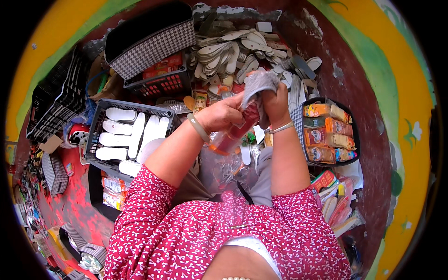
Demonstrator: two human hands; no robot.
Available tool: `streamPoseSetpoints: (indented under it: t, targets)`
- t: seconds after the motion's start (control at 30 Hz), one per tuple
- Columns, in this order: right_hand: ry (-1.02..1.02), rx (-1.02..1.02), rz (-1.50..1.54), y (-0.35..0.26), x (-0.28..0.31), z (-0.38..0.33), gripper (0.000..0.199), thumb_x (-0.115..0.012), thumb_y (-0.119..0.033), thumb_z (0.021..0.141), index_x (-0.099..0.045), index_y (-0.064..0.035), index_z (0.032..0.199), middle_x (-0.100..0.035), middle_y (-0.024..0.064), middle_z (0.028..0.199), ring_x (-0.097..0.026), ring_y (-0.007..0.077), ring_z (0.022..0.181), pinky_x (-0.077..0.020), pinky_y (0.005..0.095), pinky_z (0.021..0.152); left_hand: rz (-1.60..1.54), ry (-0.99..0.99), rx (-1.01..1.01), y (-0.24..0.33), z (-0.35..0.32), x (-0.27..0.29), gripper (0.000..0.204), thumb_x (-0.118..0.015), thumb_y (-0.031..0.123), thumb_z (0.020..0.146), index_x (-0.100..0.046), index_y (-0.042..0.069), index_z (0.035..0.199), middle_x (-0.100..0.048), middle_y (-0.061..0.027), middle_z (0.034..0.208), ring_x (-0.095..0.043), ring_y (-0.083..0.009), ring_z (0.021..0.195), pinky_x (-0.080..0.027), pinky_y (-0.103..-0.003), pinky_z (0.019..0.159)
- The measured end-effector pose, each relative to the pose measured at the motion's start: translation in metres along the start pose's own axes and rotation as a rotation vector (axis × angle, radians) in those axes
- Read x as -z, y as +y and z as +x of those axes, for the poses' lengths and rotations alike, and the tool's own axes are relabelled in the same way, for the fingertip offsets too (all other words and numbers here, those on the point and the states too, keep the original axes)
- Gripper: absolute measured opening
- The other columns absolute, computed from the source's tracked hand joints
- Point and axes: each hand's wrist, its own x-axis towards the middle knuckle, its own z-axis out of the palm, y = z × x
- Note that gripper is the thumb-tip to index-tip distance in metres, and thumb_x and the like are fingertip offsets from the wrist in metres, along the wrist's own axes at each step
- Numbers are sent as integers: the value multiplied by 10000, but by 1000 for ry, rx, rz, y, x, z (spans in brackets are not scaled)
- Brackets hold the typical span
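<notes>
Both hands meet in the middle, in front of my lap. My left hand (219, 115) is closed on the edge of a clear plastic bag with red print (239, 129), which slants down toward my knees. A grey, fuzzy insole (261, 84), bent over at the top, is gripped in my right hand (276, 103). Its lower part meets the bag's upper end; how far it reaches inside is hidden by my fingers. Whether there is one insole or a pair I cannot tell.
A heap of loose insoles (228, 53) lies at the back. On the left stands a grey crate (100, 122) of white insoles, with a houndstooth box (158, 49) behind. A bin (357, 135) of packaged goods stands right. Packets (333, 200) lie beside my right side.
</notes>
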Motion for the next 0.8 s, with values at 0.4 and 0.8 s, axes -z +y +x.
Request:
streamPoseSetpoints:
  t: [0.4,0.8]
  targets:
    - [543,-596,852,44,32,13,378,-582,-309,862,-548,-35,1121,-598,81,1077,-571,211,994,-457,337,883,-308,-18,-301,21,-1,-2,863,-511,-46,528,-285,14,1359,-482,-195,1245,-535,-331,1090,-426,-476,947]
    - [306,499,-620,12,-36,6,375,-513,-223,866,-517,-62,1204,-559,49,1139,-544,113,953,-458,259,792,-197,286,-227,-8,10,4,703,-454,-56,652,-347,40,1341,-565,-95,1105,-571,-184,976,-463,-319,862]
